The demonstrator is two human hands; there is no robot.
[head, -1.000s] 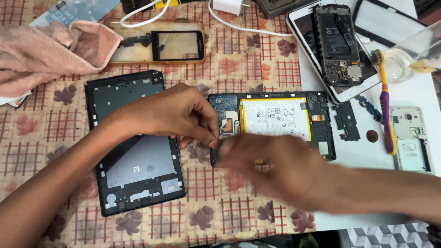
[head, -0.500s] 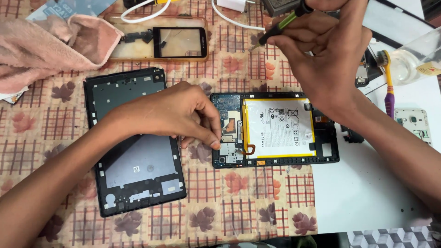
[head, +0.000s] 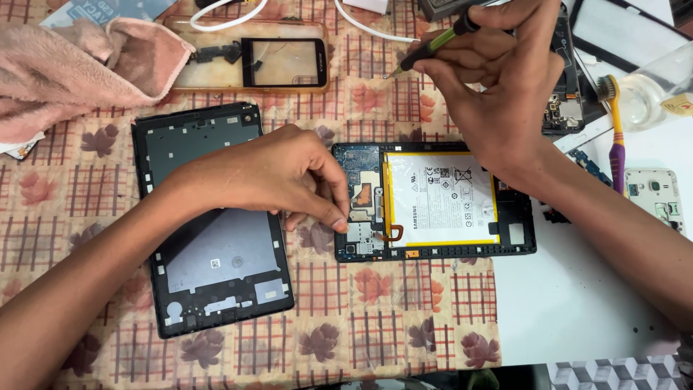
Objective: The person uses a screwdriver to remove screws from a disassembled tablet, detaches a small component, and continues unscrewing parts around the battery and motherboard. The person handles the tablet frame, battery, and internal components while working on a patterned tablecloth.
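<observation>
An opened tablet [head: 516, 235] lies in the middle of the patterned cloth, its white battery [head: 440, 198] and circuit board [head: 361, 195] exposed. My left hand [head: 278, 177] rests on the tablet's left edge, fingertips pressing beside the circuit board. My right hand [head: 498, 79] is raised above the tablet's top edge, gripping a thin screwdriver [head: 429, 47] with a yellow-green and black handle, tip pointing left and down. The tablet's dark back cover [head: 209, 253] lies inside-up to the left, under my left forearm.
A pink towel [head: 79, 65] is at the top left. A phone screen frame [head: 281, 61] lies on an amber plate at the top. White cables, another opened phone [head: 559, 108], a yellow and purple toothbrush [head: 613, 123] and a small phone chassis [head: 653, 195] lie at the right.
My right hand left the tablet's lower left corner, rose to the top with the screwdriver and turned it so the tip points left. My left hand stayed in place.
</observation>
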